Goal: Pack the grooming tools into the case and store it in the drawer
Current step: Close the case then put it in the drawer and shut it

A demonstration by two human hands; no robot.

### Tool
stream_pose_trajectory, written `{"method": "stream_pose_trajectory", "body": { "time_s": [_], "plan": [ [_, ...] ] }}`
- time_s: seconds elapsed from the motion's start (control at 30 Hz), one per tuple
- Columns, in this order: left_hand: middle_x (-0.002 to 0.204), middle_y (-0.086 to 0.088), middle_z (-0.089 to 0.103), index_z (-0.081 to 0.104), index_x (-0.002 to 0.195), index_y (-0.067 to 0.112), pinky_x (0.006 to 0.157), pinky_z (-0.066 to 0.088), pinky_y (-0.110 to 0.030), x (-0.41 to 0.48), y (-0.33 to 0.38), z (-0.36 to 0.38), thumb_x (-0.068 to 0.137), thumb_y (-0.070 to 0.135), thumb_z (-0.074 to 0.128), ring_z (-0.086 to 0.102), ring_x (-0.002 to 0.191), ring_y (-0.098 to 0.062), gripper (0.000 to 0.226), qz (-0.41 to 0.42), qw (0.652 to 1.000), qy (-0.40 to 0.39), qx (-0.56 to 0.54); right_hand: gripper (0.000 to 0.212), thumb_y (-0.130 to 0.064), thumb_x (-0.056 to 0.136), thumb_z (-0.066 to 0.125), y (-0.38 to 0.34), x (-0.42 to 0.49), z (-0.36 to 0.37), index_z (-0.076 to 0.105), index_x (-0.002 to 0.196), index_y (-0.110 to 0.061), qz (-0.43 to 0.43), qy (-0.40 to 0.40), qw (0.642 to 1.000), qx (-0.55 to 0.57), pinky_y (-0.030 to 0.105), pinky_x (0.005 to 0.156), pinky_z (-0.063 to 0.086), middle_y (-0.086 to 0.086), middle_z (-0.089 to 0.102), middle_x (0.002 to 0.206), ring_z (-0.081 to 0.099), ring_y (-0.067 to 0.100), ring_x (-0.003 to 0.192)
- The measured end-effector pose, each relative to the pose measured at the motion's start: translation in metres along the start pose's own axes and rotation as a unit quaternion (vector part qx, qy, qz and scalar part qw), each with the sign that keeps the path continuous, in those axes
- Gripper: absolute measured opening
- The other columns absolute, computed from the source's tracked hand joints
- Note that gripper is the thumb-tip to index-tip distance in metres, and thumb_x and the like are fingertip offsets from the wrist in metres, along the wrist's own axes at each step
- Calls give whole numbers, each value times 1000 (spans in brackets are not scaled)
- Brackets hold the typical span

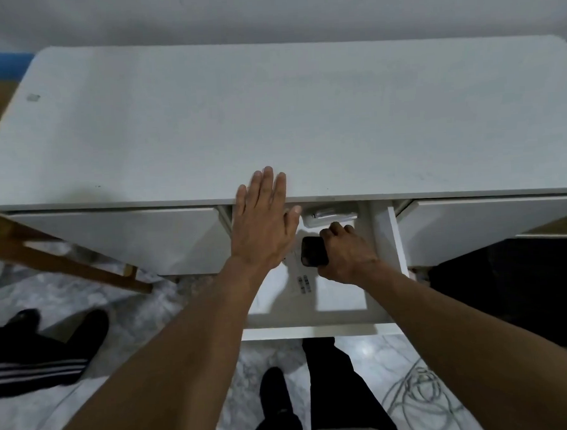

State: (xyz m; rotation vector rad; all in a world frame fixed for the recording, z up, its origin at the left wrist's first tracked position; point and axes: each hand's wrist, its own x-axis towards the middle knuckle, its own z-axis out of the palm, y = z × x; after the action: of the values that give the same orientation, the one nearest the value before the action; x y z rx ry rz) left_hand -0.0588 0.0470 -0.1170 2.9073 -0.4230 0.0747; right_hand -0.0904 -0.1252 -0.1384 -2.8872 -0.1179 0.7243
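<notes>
The middle drawer (317, 330) of a white desk (270, 123) is pulled out toward me. My right hand (346, 254) is inside it and grips a small black case (313, 251) just above the drawer floor. My left hand (263, 222) is held flat with straight fingers, its fingertips over the desk's front edge above the drawer's left side. Whether it touches the edge I cannot tell. The case is closed and no grooming tools show.
A white oblong box (330, 216) lies at the back of the drawer, and a paper with printed marks (304, 284) lies on its floor. Closed drawers flank it. A wooden chair leg (64, 259) is at left, cables (422, 391) on the floor at right.
</notes>
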Motion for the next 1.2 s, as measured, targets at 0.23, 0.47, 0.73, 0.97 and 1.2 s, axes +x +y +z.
{"method": "stream_pose_trajectory", "body": {
  "time_s": [0.23,0.47,0.73,0.97,1.2],
  "plan": [
    [162,-8,16,22,153,14,121,7,-45,1,-1,10,98,49,25,9,150,-23,65,-4,999,34,-27,70,-35,73,72,5,30,17,43,132,-11,10,-26,1000,12,43,92,48,9,46,127,44,30,116],
    [161,-8,18,26,152,13,121,8,-45,3,-1,16,97,47,30,11,150,-24,64,-8,998,54,-31,80,-29,75,70,10,49,27,31,142,-11,-3,-41,999,13,44,97,46,11,43,134,42,32,121],
    [160,-11,23,30,151,11,120,12,-46,4,0,17,97,45,31,16,149,-26,63,-4,997,77,-26,84,-24,74,71,15,64,40,27,144,-8,-14,-30,999,22,44,99,44,12,43,137,44,34,119],
    [159,-11,23,31,150,11,120,14,-46,4,0,17,95,42,36,18,149,-26,63,-3,997,75,-18,76,-28,79,68,16,69,45,31,142,-8,-16,-9,999,32,42,101,41,12,45,138,46,34,121],
    [161,-10,18,25,152,12,121,10,-46,1,-1,12,93,44,35,13,150,-25,68,-1,999,38,-10,71,-33,85,63,13,56,30,31,145,-16,12,-18,1000,20,44,105,39,9,43,141,41,32,129]
  ]
}}
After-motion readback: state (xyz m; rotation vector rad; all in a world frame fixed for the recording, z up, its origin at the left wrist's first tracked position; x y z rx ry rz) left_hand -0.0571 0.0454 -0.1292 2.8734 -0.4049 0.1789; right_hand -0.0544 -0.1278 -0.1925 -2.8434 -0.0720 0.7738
